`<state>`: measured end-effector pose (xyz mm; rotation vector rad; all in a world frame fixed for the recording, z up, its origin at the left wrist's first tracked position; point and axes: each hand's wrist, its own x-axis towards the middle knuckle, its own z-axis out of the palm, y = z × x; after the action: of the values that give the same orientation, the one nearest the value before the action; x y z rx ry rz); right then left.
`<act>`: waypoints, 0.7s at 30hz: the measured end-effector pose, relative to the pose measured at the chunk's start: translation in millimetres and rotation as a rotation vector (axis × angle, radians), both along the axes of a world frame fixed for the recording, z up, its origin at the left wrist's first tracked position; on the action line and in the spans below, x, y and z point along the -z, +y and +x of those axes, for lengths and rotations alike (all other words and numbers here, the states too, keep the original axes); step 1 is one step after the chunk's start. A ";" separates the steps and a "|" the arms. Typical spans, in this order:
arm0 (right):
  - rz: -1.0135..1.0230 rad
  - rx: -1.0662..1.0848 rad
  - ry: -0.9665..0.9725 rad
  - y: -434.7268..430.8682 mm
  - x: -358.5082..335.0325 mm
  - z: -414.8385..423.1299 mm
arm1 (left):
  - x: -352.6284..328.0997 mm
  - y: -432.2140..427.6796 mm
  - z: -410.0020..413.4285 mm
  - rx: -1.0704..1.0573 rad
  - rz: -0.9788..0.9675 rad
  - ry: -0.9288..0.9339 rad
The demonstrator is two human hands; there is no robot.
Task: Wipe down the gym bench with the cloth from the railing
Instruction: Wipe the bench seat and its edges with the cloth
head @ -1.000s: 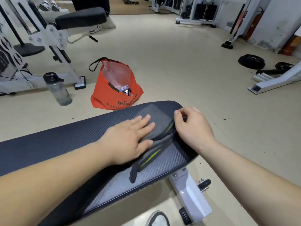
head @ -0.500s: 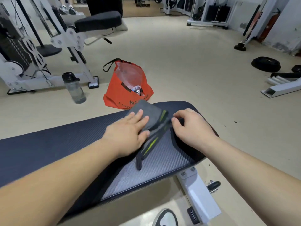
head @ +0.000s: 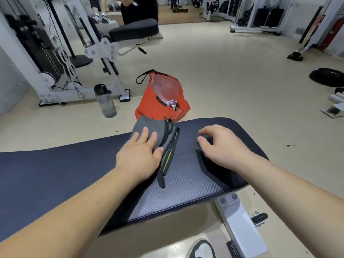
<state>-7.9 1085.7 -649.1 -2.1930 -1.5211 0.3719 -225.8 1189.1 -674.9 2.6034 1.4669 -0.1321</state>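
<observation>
The gray cloth [head: 152, 123] lies bunched at the far edge of the bench [head: 55, 174]. The left hand [head: 139, 157] presses flat on it, fingers straight. The right hand [head: 221, 146] rests on the pad to the right, apart from the cloth, fingers loosely curled around nothing. Beyond stand an orange bag [head: 158, 107] and a water bottle [head: 106, 103].

My left hand [head: 138, 155] lies flat, palm down, on the grey cloth [head: 149, 123], fingers straight and slightly spread, thumb out to the side along its folded edge. My right hand [head: 221, 146] sits apart from it, knuckles up, fingers loosely bent with their tips on the bench pad [head: 55, 174], thumb tucked toward them, holding nothing. Both forearms are bare and reach forward, wrists nearly straight, angling in toward each other.
</observation>
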 end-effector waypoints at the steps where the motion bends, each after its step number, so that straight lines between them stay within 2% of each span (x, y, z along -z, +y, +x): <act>1: -0.012 -0.025 0.005 1.3 -0.7 -2.7 | 1.0 -9.9 3.1 -0.019 0.007 -0.014; 3: -0.022 -0.069 0.011 4.8 -1.8 -8.2 | 0.7 -42.3 -2.1 0.072 0.023 -0.028; 5: -0.009 -0.100 0.005 9.5 -3.7 -14.0 | -2.6 -69.4 -24.9 0.253 0.043 -0.046; 7: -0.002 -0.131 -0.007 15.5 -6.6 -21.5 | -8.1 -63.6 -51.4 0.354 0.020 -0.045; 9: -0.005 -0.164 -0.010 20.0 -9.1 -30.5 | -8.8 -36.5 -69.7 0.296 0.044 -0.013; 12: -0.026 -0.228 -0.012 23.3 -14.0 -47.3 | -9.2 -12.3 -78.4 -0.040 0.005 -0.008; 14: -0.030 -0.256 -0.021 25.8 -18.9 -58.7 | -6.3 -26.8 -68.3 -0.130 0.011 -0.013; 17: 0.014 -0.322 -0.034 27.6 -28.9 -85.3 | -11.0 -55.1 -61.3 0.002 -0.106 -0.039; 19: -0.043 -0.409 -0.008 24.4 -30.4 -110.0 | -28.3 -47.6 -73.2 0.064 -0.271 -0.215; 21: -0.179 -0.488 0.031 16.9 -22.1 -131.5 | -44.6 -29.3 -94.3 0.066 -0.318 -0.349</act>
<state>-139.4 1102.5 -627.1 -1.9046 -2.0689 0.7146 -320.1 1159.7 -630.3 2.2782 1.1376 0.0739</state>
